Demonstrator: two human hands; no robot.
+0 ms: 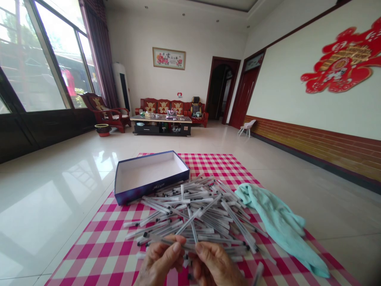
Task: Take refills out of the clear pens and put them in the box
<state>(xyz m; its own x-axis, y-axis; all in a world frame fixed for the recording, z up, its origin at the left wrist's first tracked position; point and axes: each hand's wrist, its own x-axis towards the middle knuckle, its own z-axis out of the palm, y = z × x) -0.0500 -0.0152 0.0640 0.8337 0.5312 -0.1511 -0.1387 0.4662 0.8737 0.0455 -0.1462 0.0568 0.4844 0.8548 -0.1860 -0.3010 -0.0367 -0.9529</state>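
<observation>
My left hand [165, 258] is closed around a pen [157, 238], whose black end points left. At the bottom centre, my right hand [216, 264] is pinched close beside it. A pale stick-like pen meets the right fingertips, but whether they grip it or the far end of the left hand's pen cannot be made out. Just beyond both hands lies a loose heap of pens [208, 206] with translucent barrels and black ends, pointing many ways. Behind the heap stands an open blue box [131, 194] with a white inside. The undersides of both hands are blurred.
A mint-green cloth [276, 218] lies crumpled right of the pens. Everything rests on a pink-and-white checked tablecloth [98, 238]. Farther off are a low table [160, 118], a red wooden sofa [143, 105], an armchair [104, 113] and a small pale chair [247, 126].
</observation>
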